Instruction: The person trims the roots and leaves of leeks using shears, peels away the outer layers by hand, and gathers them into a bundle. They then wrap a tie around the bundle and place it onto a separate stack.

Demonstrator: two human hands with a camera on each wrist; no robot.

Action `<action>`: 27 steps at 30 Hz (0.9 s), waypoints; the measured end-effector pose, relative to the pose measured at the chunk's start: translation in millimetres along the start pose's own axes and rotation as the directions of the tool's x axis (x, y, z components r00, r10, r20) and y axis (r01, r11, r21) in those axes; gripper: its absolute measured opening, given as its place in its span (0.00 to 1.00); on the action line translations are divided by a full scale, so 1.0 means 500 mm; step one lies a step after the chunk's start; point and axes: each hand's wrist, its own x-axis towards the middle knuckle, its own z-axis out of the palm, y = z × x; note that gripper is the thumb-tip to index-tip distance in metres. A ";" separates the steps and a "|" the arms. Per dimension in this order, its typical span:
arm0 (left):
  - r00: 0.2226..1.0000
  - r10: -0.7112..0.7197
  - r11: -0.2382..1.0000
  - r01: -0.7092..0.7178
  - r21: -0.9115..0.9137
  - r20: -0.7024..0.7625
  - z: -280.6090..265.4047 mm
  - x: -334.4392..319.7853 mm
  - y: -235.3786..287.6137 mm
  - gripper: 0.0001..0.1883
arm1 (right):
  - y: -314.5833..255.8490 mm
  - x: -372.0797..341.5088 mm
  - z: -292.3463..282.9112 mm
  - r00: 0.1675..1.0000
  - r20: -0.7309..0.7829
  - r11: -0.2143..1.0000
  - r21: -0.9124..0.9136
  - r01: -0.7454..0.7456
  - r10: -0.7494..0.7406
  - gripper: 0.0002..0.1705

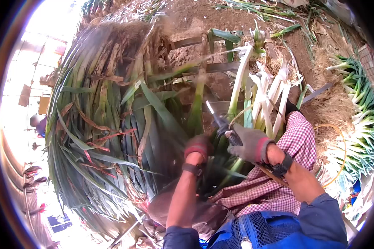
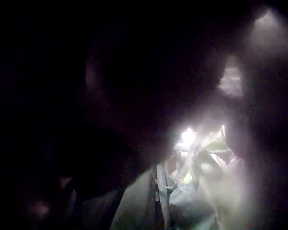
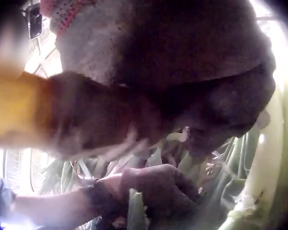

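Note:
My gloved left hand (image 1: 198,147) is curled low among the leek leaves, gripping a leek (image 1: 198,106) whose stalk rises beyond the knuckles. In the right wrist view the same left hand (image 3: 153,191) looks fisted beside a cut leaf end (image 3: 137,213). My gloved right hand (image 1: 251,145) grips a long tool; its narrow bright tip (image 1: 210,108) points away from me, and its brown handle (image 1: 275,177) passes under the wrist. That handle (image 3: 14,110) is a blurred yellow shape in the right wrist view. The left wrist view is mostly dark, with pale leaves (image 2: 187,201) low down.
A large heap of leeks (image 1: 99,103) fills the left side. Trimmed white leeks (image 1: 272,97) lean past my right hand, by a slatted frame (image 1: 220,67). Further right are a thin yellow hoop (image 1: 344,153), root trimmings (image 1: 330,95) and a row of leeks (image 1: 357,116).

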 end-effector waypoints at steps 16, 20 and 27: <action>0.862 -0.168 0.976 0.079 -0.201 -0.478 -0.093 0.111 -0.036 0.27 | -0.068 0.247 -0.069 0.950 -0.305 0.996 -0.036 -0.081 0.066 0.33; 0.864 -0.133 0.970 0.013 -0.244 -0.485 -0.096 0.101 -0.042 0.29 | -0.095 0.317 -0.147 0.936 -0.323 0.985 -0.061 -0.165 0.137 0.34; 0.918 -0.110 0.969 0.014 -0.248 -0.380 -0.080 0.155 -0.084 0.20 | -0.047 0.233 -0.064 0.955 -0.296 0.999 -0.044 -0.023 0.009 0.30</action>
